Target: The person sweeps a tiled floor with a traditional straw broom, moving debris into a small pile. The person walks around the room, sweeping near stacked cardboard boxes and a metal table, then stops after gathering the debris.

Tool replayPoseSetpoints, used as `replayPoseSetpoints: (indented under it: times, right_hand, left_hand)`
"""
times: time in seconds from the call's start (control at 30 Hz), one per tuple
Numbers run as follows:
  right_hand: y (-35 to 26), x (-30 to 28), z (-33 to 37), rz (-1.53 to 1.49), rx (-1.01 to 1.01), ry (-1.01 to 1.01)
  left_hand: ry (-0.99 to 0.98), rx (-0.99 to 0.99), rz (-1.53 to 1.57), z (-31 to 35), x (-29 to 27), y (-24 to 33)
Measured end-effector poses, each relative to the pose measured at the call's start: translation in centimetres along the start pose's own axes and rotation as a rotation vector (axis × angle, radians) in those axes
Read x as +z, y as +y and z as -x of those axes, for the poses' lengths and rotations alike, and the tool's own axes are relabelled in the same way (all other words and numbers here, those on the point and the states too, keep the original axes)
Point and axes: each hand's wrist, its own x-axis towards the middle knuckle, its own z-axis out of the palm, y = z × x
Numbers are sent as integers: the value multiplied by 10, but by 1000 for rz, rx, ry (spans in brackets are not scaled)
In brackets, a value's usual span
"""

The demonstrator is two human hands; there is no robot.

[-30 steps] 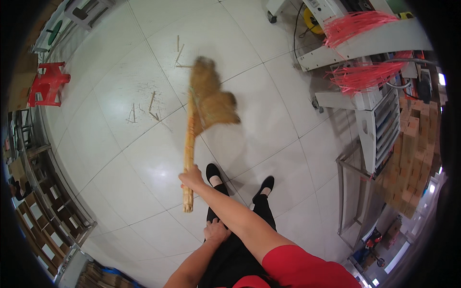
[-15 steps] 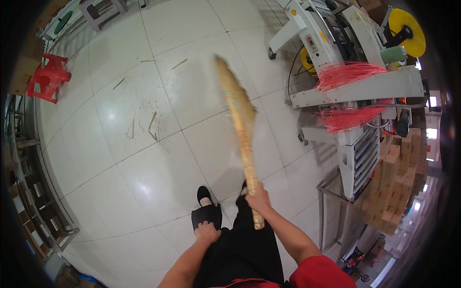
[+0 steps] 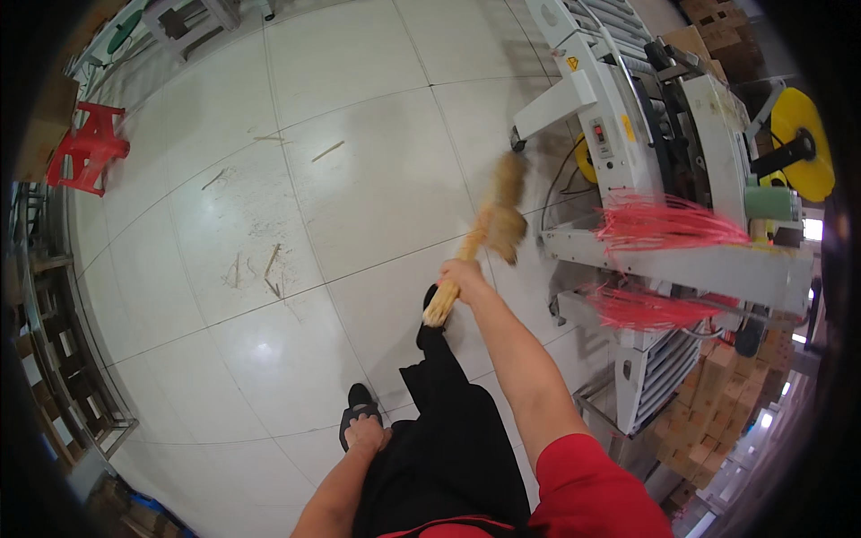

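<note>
My right hand (image 3: pixel 461 276) is closed round the handle of a short straw broom (image 3: pixel 480 231). The broom slants up and to the right from my grip, above the tiled floor, and its bristle end is blurred by motion. My left hand (image 3: pixel 366 434) lies on my black trouser leg near the left knee, fingers resting over it and holding nothing. Ahead to the left, thin straw-like bits and fine crumbs (image 3: pixel 272 272) are scattered on the floor (image 3: pixel 359 215). One longer sliver (image 3: pixel 328 151) lies apart from them, farther ahead.
On the right stands a grey-white wheeled machine (image 3: pixel 583 99) with rollers, a yellow reel (image 3: pixel 801 143) and bunches of pink strands (image 3: pixel 668 222). Stacked cartons (image 3: pixel 708 403) are behind it. A red plastic stool (image 3: pixel 90 148) and metal shelving (image 3: pixel 81 359) line the left side.
My right hand has moved forward, and the broom's bristle end has swung right toward the machine. My right foot has come forward. My left hand stays on my leg.
</note>
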Motion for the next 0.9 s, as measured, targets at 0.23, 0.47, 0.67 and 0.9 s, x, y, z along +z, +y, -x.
replayPoseSetpoints:
  times: [0.23, 0.47, 0.67, 0.9]
  right_hand:
    - [-52, -97, 122, 484, 0, -82]
    - [-114, -87, 80, 274, 105, -94]
    - [-186, -61, 78, 556, -141, -65]
    - [-317, -33, -196, 855, -426, 381]
  left_hand:
    - [-22, -101, 152, 9, -33, 54]
    - [98, 75, 140, 17, -183, 166]
    - [202, 153, 202, 7, -231, 204]
    - [260, 255, 245, -53, -304, 231]
